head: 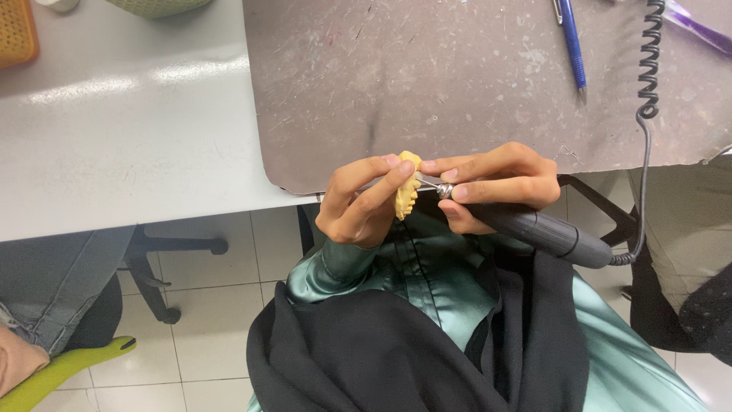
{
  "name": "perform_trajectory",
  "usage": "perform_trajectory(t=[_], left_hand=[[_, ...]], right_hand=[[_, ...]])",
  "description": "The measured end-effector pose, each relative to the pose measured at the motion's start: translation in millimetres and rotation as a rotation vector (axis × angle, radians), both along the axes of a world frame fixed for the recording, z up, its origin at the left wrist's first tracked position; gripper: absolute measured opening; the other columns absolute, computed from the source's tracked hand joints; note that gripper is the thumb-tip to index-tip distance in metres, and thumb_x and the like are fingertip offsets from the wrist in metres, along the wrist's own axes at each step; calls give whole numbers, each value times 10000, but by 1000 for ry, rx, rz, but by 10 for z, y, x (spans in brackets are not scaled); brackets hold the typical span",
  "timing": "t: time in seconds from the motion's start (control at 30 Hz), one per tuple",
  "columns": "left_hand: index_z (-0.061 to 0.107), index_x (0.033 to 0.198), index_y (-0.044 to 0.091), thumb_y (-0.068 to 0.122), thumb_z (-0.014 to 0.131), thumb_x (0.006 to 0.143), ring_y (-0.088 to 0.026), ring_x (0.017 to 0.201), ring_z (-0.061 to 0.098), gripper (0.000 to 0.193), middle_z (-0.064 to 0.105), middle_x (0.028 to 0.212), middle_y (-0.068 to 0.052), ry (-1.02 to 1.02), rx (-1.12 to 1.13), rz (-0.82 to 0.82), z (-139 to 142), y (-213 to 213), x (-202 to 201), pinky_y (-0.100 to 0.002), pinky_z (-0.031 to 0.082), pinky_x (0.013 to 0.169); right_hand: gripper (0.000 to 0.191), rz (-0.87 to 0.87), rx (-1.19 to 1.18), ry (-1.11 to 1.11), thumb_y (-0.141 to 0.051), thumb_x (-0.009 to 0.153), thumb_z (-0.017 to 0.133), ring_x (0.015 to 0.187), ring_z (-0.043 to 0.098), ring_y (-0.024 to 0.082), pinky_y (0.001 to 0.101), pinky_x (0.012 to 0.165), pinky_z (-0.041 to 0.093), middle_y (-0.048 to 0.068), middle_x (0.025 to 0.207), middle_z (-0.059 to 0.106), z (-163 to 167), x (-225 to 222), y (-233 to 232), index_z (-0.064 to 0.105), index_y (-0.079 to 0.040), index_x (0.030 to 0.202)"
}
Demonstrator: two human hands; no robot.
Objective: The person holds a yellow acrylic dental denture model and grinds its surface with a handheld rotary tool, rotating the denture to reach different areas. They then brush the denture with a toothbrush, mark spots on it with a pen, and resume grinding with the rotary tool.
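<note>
Dental cast (406,194) pinched in our left hand (358,210); right hand (496,187) fingers grip handpiece (534,229), bur touching the cast, trimming seemingly midway, teeth side unfinished.

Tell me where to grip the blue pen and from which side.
Grip the blue pen at mid-barrel, coming from above with fingers across its width. It lies flat on the brown mat, tip toward the person, so the long sides are free; the coiled cord to its right is probably far enough away. Both hands are busy: left hand holds the cast, right hand the handpiece.
</note>
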State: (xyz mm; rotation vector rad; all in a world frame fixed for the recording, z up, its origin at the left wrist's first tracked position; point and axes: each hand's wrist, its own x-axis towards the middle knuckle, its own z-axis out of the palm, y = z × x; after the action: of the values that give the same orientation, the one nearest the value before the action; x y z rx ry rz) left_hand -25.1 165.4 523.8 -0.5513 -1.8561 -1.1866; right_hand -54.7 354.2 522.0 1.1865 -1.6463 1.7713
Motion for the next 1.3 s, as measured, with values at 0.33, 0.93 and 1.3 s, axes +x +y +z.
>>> perform_trajectory(t=[0.33,0.93,1.3], left_hand=[[741,1159,71,-44,852,843,-180,1010,722,354,679,1124,-52,-29,-32,-2,1,-20,18,-281,662,858],[752,1130,49,13,812,819,-218,1071,715,318,730,1118,-62,10,-21,-45,-59,-2,-76,-334,653,931],[744,1147,43,15,823,822,-219,1086,711,335,727,1132,-65,-14,-28,-61,-40,-28,-52,-337,650,945]], right_hand=[[258,-43,14,-25,46,845,794,944,760,343,467,925,683,158,1005,614,-5,18,11,622,-3,1032],[242,19,-23,-87,24,856,790,988,758,369,446,924,682,168,989,627,2,23,40,615,-10,1021],[251,-4,-5,-110,35,854,799,992,759,365,442,932,683,165,989,626,-2,49,23,624,-17,1026]])
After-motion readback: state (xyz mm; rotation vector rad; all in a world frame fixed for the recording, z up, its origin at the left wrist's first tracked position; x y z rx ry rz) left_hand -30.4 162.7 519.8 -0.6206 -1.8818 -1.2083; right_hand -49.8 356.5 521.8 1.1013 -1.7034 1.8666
